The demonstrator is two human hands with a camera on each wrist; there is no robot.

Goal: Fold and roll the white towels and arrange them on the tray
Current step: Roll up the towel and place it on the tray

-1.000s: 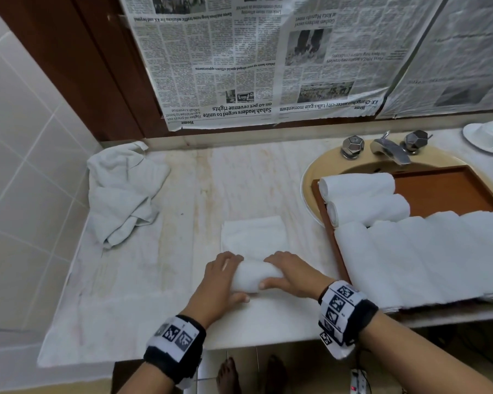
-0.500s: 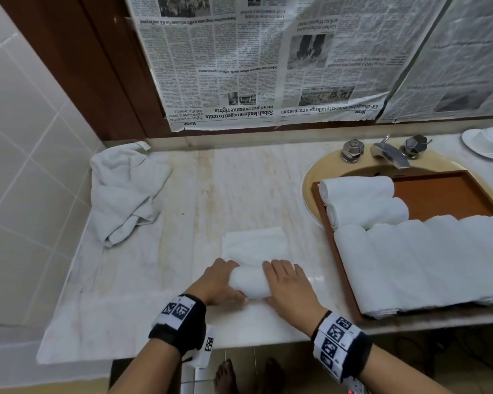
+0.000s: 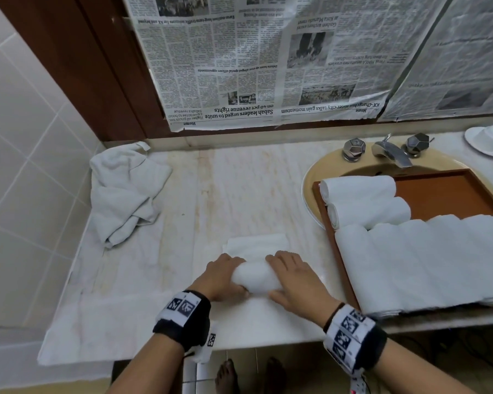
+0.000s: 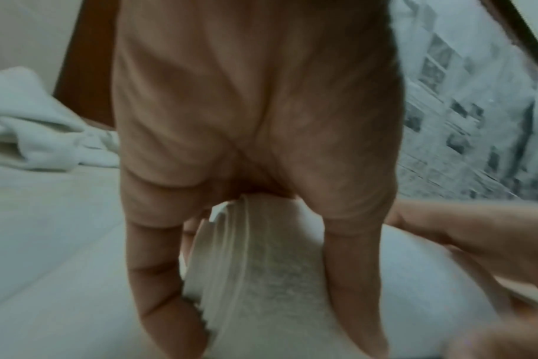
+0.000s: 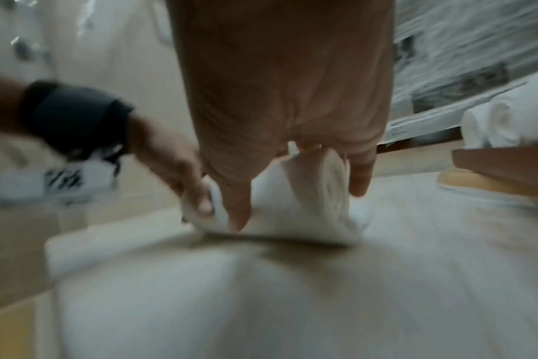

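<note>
Marble counter (image 3: 239,194), pale with rusty streaks, runs wall to wall; white tile wall (image 3: 20,166) at left, dark wood panel (image 3: 97,66) behind, newspaper sheets (image 3: 268,61) taped upside down above the back edge. At the counter's back-left corner we see a crumpled grey-white towel (image 3: 125,191). Near the front edge, about mid-counter, we have the half-rolled towel (image 3: 255,277): rolled part toward us, flat unrolled tail (image 3: 256,244) stretching toward the back.

Our left hand (image 3: 221,278) curls over the roll's left end, fingers on top and thumb tucked at the near side; left wrist view shows fingers (image 4: 157,279) straddling the layered end (image 4: 231,267) of the roll. Our right hand (image 3: 293,282) covers the right end, fingers bent over the top, thumb low at the front; right wrist view is blurred but shows the spiral end (image 5: 332,179) between fingers. Both hands are gripping the roll, not flat.

Right of that, a yellow sink (image 3: 319,177) with chrome tap (image 3: 390,150) carries a brown tray (image 3: 339,268). Two rolled towels (image 3: 362,200) lie at the tray's back-left corner, touching each other; a row of folded white towels (image 3: 424,265) fills its front. White cup and saucer (image 3: 490,139) at the counter's back-right corner.
</note>
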